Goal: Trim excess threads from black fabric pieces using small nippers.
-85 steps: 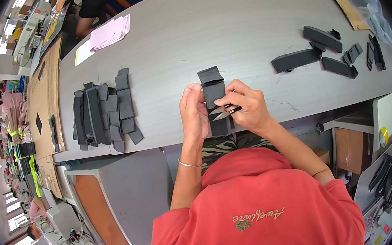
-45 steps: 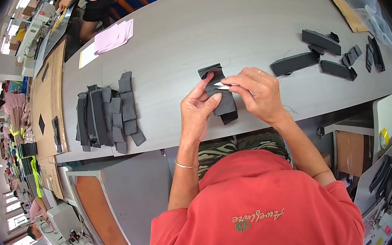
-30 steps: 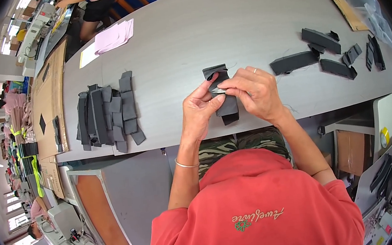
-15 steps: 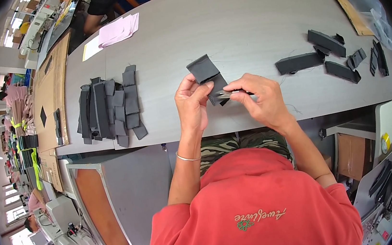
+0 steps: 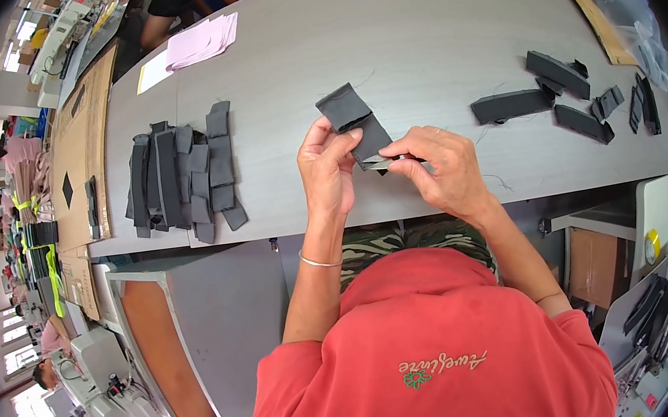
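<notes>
We find both the left hand (image 5: 328, 168) and right hand (image 5: 441, 170) pinching one folded dark grey fabric strip (image 5: 357, 123). We should keep its edges aligned, clear of the stacked grey strips (image 5: 182, 176) left of it.

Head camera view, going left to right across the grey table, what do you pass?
Cardboard sheet → stack of dark fabric strips → left hand → dark fabric piece held by both hands → right hand → loose dark strips → clear plastic bags.
</notes>
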`<state>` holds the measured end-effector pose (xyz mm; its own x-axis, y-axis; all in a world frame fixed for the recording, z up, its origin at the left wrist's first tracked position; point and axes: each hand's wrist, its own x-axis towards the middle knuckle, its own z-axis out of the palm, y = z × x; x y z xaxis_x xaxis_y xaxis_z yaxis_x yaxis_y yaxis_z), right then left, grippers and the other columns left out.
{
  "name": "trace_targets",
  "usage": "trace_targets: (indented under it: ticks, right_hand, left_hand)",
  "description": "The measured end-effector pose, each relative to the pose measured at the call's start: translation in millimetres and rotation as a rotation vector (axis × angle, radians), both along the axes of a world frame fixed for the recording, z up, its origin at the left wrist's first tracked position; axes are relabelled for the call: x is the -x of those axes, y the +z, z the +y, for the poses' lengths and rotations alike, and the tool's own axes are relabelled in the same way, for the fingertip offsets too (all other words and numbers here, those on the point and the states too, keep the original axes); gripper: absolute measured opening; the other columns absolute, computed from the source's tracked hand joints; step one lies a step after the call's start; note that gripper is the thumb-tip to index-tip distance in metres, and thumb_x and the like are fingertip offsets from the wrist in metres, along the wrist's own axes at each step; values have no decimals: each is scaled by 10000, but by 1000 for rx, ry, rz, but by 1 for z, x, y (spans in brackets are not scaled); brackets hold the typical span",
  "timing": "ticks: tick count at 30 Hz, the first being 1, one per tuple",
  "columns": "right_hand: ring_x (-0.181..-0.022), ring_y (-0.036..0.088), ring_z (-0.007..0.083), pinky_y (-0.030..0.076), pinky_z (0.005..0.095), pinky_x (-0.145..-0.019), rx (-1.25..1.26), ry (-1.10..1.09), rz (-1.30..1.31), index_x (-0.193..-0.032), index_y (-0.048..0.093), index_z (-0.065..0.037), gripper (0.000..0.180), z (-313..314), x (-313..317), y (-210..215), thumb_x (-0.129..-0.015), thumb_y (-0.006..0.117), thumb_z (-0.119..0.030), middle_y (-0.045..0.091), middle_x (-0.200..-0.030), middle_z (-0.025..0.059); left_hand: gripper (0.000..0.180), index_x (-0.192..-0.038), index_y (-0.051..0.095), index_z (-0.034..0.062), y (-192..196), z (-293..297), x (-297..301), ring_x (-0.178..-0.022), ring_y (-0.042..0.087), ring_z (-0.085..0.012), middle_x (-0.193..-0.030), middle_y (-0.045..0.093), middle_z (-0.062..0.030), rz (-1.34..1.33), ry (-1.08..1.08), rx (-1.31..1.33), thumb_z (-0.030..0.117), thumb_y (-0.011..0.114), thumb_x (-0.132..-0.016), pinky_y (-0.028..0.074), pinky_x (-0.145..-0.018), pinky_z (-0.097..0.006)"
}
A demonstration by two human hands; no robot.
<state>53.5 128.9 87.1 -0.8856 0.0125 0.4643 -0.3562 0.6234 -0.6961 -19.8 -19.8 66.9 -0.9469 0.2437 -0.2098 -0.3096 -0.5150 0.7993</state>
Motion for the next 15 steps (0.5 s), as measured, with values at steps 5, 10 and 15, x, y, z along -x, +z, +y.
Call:
trace_targets:
  ticks: [5,10,15]
  right_hand:
    - [-631,571,209,442,314,-575,-44,-24,-7,-854,684,-86,128,-1,1,1,-728,708,-79,624,-710,47]
    - [-600,554,201,431,315,-549,-69,-19,34,-826,674,-108,102,-5,3,0,-734,716,-117,616,-694,22]
    - [-580,548,190,425,315,-527,-107,-40,53,-798,663,-125,79,-3,3,-1,-744,716,-147,619,-697,0]
  left_hand:
    - [208,-943,619,52,0,-2,0,-679,535,-38,-793,607,5,0,-1,6,-56,637,-766,371,-526,-192]
    - [204,-943,617,48,-3,-1,1,-654,538,-42,-783,609,1,-14,12,-31,-52,642,-767,382,-516,-196]
    - [209,-961,618,32,-3,-1,0,-648,554,-57,-784,616,-8,-13,-2,-41,-53,639,-772,419,-528,-203]
